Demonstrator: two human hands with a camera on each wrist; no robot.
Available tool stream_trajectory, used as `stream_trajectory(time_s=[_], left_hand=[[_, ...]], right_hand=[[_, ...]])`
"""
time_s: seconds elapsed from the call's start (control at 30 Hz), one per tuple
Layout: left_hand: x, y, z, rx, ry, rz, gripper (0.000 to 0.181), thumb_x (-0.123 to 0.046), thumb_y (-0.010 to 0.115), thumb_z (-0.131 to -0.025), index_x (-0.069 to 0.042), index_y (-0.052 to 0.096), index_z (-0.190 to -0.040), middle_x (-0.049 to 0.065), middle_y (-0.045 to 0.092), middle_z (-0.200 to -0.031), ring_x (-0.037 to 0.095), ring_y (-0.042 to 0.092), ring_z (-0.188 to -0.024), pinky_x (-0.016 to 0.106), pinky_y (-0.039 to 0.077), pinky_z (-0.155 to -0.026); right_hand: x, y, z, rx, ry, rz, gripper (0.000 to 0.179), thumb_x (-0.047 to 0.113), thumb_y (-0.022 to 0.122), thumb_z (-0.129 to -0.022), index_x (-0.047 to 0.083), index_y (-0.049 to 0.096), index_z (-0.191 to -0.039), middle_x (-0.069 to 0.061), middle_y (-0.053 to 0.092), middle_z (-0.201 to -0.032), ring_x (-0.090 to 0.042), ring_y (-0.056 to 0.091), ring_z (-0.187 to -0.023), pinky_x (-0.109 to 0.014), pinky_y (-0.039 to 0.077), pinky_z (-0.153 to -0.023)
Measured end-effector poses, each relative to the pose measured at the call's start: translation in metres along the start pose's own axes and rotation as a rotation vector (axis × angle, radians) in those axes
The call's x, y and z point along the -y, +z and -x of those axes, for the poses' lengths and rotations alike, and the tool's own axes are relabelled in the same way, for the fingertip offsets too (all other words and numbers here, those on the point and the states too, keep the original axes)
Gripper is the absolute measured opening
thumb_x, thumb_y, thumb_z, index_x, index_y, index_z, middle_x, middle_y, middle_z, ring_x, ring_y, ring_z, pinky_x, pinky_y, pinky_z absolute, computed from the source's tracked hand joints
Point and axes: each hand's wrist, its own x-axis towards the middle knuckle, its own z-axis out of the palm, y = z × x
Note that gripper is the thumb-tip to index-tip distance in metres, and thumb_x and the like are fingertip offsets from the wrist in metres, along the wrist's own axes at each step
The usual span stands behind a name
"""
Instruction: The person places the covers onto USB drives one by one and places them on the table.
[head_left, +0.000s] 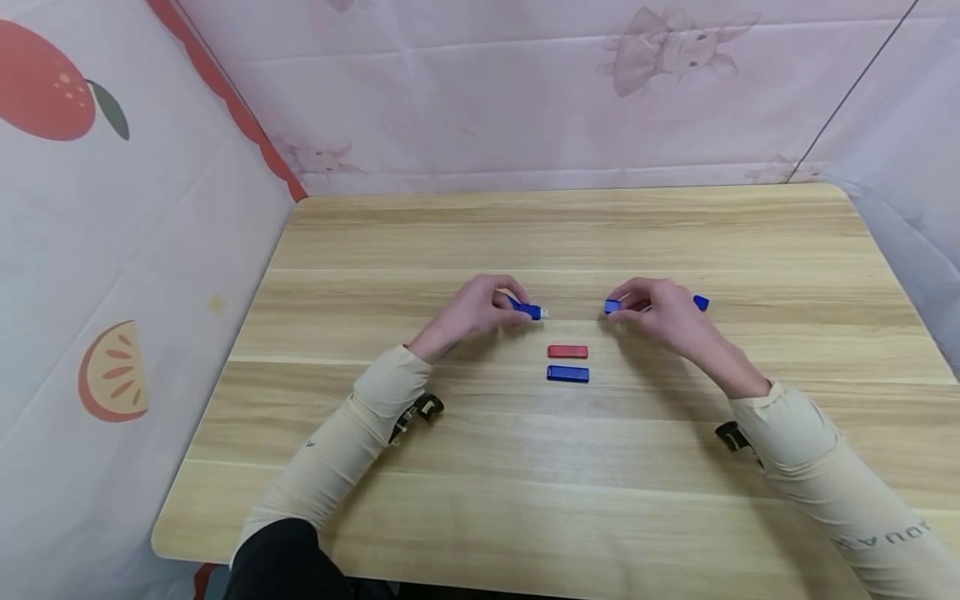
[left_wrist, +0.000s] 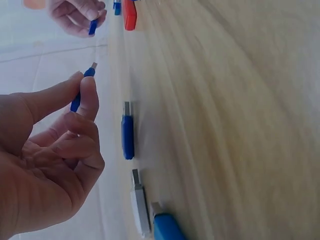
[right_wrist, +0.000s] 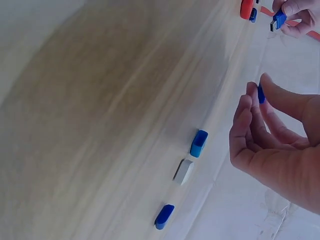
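Observation:
My left hand (head_left: 478, 308) pinches a blue USB stick (head_left: 531, 312) between thumb and fingertips, its bare metal plug pointing right. Across from it, my right hand (head_left: 667, 312) holds a small blue cap (head_left: 612, 307) between thumb and fingers. A gap separates plug and cap. In front of the hands, a red USB stick (head_left: 567, 352) and a blue USB stick (head_left: 567, 374) lie side by side on the table, no plug showing on either. Beyond the right hand lies another blue cap (head_left: 701, 302).
The left wrist view shows uncapped sticks on the wooden table (head_left: 525, 500): a dark blue stick (left_wrist: 128, 137), a white stick (left_wrist: 140, 210) and a brighter blue stick (left_wrist: 167, 227). In the right wrist view lie a bright blue cap (right_wrist: 198, 143), a white cap (right_wrist: 183, 171) and a dark blue cap (right_wrist: 164, 216).

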Motion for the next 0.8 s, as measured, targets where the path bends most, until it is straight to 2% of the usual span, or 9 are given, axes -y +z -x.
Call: stream_trajectory(time_s=[0.17,0.37,0.5,0.67,0.8], left_hand=[[0.001,0.004,0.0,0.022,0.023,0.004,0.019,-0.017,0.082,-0.094,-0.011,0.073,-0.109,0.015,0.077,-0.084,0.009,0.046,-0.057,0.024,0.034,-0.051],[-0.001,0.009,-0.001,0.027,0.045,0.01,0.019,-0.018,0.081,-0.094,-0.01,0.074,-0.11,0.02,0.08,-0.091,0.011,0.048,-0.059,0.023,0.034,-0.053],[-0.003,0.014,-0.001,0.012,0.028,0.049,0.017,-0.019,0.078,-0.097,-0.011,0.074,-0.112,0.021,0.08,-0.093,0.011,0.046,-0.056,0.023,0.034,-0.051],[-0.006,0.018,-0.003,-0.029,0.0,0.11,0.019,-0.018,0.075,-0.099,-0.008,0.075,-0.115,0.024,0.079,-0.096,0.014,0.053,-0.058,0.021,0.038,-0.05],[-0.008,0.019,-0.003,-0.045,-0.023,0.125,0.021,-0.015,0.073,-0.101,-0.007,0.075,-0.12,0.024,0.08,-0.1,0.016,0.056,-0.06,0.021,0.041,-0.051]], right_hand=[[0.001,0.003,0.0,0.016,0.002,-0.035,0.027,0.019,0.075,-0.1,0.006,0.074,-0.123,-0.017,0.079,-0.107,-0.029,0.071,-0.1,-0.031,0.052,-0.085],[0.004,0.004,0.0,0.017,-0.003,-0.052,0.028,0.023,0.076,-0.099,0.007,0.075,-0.122,-0.015,0.079,-0.107,-0.028,0.07,-0.1,-0.032,0.051,-0.085],[0.006,0.004,0.001,0.01,-0.017,-0.045,0.029,0.027,0.076,-0.099,0.008,0.075,-0.122,-0.013,0.079,-0.106,-0.027,0.07,-0.099,-0.033,0.05,-0.084],[0.009,0.005,0.0,0.018,-0.019,-0.063,0.031,0.028,0.076,-0.1,0.009,0.075,-0.124,-0.014,0.079,-0.108,-0.027,0.072,-0.098,-0.03,0.051,-0.08],[0.01,0.006,-0.001,0.036,-0.007,-0.082,0.031,0.027,0.075,-0.1,0.009,0.075,-0.126,-0.016,0.08,-0.109,-0.027,0.072,-0.099,-0.028,0.05,-0.077]])
